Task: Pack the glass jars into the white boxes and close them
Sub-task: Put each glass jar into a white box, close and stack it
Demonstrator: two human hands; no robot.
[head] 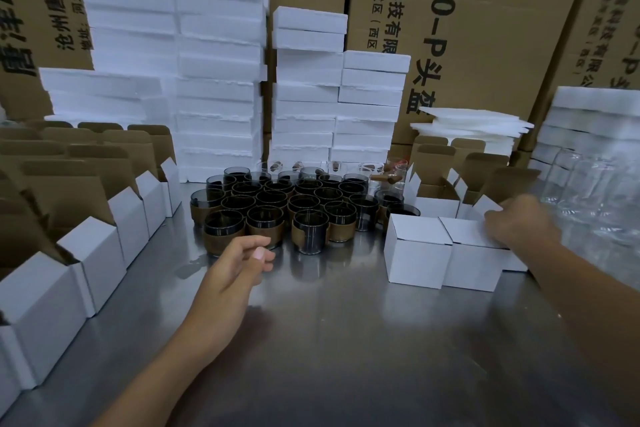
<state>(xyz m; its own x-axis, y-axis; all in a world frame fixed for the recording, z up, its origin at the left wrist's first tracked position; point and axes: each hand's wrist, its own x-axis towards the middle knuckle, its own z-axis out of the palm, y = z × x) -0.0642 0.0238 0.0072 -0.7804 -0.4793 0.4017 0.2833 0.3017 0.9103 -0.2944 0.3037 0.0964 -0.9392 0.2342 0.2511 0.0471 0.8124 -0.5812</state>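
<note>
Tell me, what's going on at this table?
A person is boxing up dark glass jars on a steel table. The left hand hovers empty, fingers loosely curled, just in front of the nearest jars. The right hand, blurred, rests on the closed boxes at the right. A row of open boxes stands along the left, and white foam blocks are stacked behind.

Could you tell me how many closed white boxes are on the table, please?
2 closed white boxes: one right of the jars, one touching its right side, at the right hand. A third may be partly hidden beyond the hand.
</note>
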